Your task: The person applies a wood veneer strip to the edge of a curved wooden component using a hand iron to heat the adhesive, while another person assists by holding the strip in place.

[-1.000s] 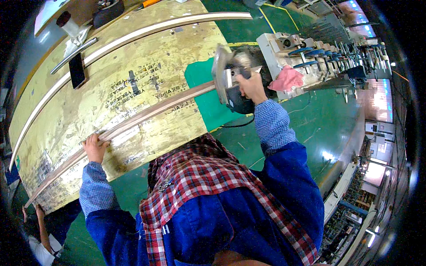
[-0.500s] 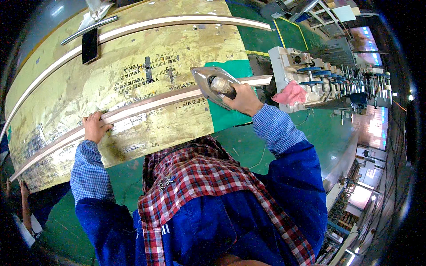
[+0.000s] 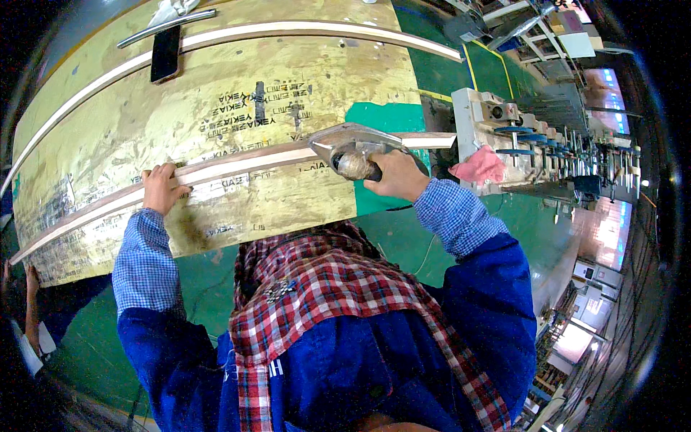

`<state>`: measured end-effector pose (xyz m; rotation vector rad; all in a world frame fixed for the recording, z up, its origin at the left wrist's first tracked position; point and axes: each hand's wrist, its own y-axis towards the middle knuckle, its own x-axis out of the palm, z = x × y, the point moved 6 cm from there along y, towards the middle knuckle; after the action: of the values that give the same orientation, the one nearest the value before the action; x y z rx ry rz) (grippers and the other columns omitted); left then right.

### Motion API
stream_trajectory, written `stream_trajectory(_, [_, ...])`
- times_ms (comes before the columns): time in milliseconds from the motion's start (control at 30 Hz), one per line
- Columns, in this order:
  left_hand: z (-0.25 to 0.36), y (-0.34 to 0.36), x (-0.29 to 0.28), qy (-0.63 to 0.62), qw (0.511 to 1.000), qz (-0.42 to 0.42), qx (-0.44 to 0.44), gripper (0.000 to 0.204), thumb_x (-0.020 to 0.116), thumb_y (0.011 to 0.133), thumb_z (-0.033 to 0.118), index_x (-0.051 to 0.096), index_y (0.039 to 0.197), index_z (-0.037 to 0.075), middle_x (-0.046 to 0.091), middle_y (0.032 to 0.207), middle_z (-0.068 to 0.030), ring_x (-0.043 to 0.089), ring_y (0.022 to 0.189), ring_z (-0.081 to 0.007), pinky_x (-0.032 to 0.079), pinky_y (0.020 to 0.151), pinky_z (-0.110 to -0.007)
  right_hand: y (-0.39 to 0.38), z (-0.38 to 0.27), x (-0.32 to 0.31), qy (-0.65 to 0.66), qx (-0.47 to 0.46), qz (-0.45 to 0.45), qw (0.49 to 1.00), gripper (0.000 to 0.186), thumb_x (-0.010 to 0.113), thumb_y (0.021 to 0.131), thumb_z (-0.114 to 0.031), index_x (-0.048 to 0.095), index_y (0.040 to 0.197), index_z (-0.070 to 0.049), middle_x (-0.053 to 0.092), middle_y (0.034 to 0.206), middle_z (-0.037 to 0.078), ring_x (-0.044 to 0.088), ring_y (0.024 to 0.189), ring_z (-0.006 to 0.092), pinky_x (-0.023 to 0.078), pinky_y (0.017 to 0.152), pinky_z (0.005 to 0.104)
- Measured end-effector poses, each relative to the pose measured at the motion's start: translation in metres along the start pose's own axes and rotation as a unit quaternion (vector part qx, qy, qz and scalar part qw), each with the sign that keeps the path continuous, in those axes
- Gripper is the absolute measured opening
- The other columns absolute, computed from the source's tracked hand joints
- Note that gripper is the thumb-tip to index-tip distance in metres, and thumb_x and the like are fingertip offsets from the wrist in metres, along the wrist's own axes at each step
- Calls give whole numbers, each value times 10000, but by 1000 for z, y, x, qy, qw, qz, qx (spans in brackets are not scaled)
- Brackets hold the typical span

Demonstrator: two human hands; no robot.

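Note:
A long, narrow wooden strip (image 3: 245,164) with a pale face and brown edges lies across the yellowish table (image 3: 281,205) in front of me. My right hand (image 3: 398,176) is closed around the wrapped handle of a metal iron (image 3: 332,141). The iron rests over the strip near its right end, pointing left, and hides part of it. At the left, my left hand (image 3: 163,189) grips the strip, fingers over the far edge and thumb on the near side. Beneath the strip's right part, a green patch (image 3: 381,115) covers the table corner.
Farther back lies a second, curved-looking strip (image 3: 309,29), with a black phone (image 3: 166,56) and a metal bar (image 3: 140,36) by it. A machine (image 3: 466,115) with a pink cloth (image 3: 481,165) stands off the table's right end. Another person's arm (image 3: 32,302) shows at far left.
My right hand has slid the iron left along the strip and a little toward me. My left hand keeps its hold on the strip. The whole view has shifted slightly.

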<state>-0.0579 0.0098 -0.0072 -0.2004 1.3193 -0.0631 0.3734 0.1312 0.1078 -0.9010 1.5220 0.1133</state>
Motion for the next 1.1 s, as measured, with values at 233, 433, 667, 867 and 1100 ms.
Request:
stream_trajectory(233, [10,2,-11,-3,999,-29,-25,524,778,626,340,556,1018,73,596,968,-73,519,948,-242,295,851,-397,2,-1,9,-13,-18,-17,1000,512,676,676,-403,602,1021,-31,635,878,209,616,813,376,504,725,469])
stream_trajectory(433, [7,2,-7,-4,1000,-10,-18,509,781,619,331,558,997,73,591,972,-70,519,942,-241,298,847,-393,2,-12,6,-6,-53,-12,998,455,684,677,-384,617,949,-27,634,809,200,623,761,371,509,683,475])
stream_trajectory(667, [7,1,-7,-6,1000,-2,-11,485,787,603,313,560,958,72,591,930,-64,529,912,-251,305,832,-395,2,-14,13,-21,-83,-13,996,428,673,678,-373,609,911,-20,627,771,201,627,748,362,511,661,472])
stream_trajectory(867, [3,1,-3,-2,1000,15,-9,492,783,593,321,564,959,75,589,928,-68,529,918,-260,308,828,-399,1,-18,22,-26,-105,-47,993,426,668,678,-372,610,918,-25,627,746,198,630,728,361,511,654,473])
stream_trajectory(1100, [0,2,1,-2,999,-19,-33,555,782,593,325,556,1032,71,579,999,-76,518,968,-277,306,859,-430,-26,-11,20,-44,-132,-49,989,432,663,674,-387,619,937,-47,628,756,212,633,710,362,517,652,462])
